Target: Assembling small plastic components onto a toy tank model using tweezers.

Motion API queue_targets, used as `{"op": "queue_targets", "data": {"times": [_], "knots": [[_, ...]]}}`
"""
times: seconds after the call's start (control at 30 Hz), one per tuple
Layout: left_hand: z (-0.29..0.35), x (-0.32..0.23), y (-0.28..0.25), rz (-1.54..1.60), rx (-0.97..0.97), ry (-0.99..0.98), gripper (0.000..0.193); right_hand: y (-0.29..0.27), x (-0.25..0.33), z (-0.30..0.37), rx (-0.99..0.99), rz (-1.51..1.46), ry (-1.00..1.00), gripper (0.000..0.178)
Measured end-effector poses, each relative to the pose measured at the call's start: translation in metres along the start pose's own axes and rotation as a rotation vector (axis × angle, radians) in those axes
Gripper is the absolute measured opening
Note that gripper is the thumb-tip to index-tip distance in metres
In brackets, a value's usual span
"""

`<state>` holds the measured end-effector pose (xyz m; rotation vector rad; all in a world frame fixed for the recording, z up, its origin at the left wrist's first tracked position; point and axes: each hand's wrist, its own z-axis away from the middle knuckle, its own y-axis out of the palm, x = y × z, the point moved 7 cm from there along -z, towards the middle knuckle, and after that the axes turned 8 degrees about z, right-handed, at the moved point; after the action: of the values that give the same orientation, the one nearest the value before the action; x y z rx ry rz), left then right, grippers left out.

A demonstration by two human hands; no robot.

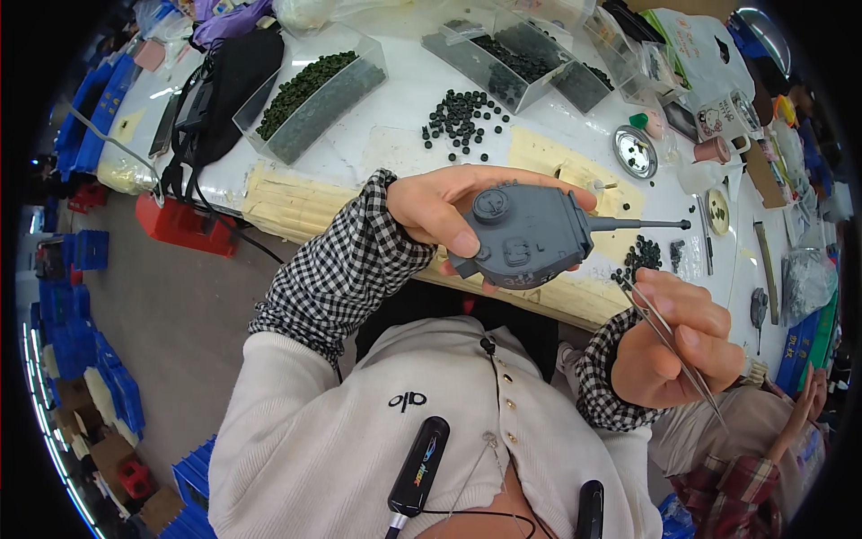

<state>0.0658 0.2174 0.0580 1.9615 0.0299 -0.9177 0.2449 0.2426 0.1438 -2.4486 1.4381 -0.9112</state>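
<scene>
My left hand clasps the gray turret; my right hand pinches the tweezers; I'd squeeze lightly, bracing the turret steady.

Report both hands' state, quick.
Left hand: holding the grey model turret, thumb on top.
Right hand: holding metal tweezers.

grey model turret, silver tweezers, black-and-white checked sleeves, cream cardigan, yellow-beige tape

Bright light whitens the worktop — patches of glare show. Toward the black rim, edges bend and blur.
</scene>
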Motion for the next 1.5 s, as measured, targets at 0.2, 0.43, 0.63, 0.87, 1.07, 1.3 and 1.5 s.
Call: {"op": "queue_targets", "data": {"times": [0.2,0.43,0.63,0.87,1.07,1.3,1.5], "knots": [[0.0,0.002,0.004,0.042,0.057,0.011,0.101,0.003,0.005,0.0,-0.227,0.104,0.012,0.03],[-0.002,0.002,0.008,0.03,0.112,-0.008,0.1,0.0,0.007,0.002,-0.243,0.147,0.042,0.027],[-0.012,-0.002,0.008,-0.07,0.052,-0.026,0.102,-0.015,0.008,0.002,-0.318,0.356,0.162,0.022],[-0.043,-0.01,0.015,-0.207,0.062,-0.1,0.107,-0.048,0.02,0.028,-0.408,0.45,0.213,0.017],[-0.1,-0.008,0.031,-0.291,0.247,-0.234,0.105,-0.081,0.039,0.025,-0.201,1.128,0.257,0.03],[-0.154,0.011,0.048,-0.257,0.441,-0.387,0.105,-0.121,0.037,0.044,-0.162,1.141,0.329,0.027],[-0.199,0.026,0.049,-0.168,0.379,-0.409,0.101,-0.163,0.04,0.063,-0.205,1.179,0.369,0.022]]}}
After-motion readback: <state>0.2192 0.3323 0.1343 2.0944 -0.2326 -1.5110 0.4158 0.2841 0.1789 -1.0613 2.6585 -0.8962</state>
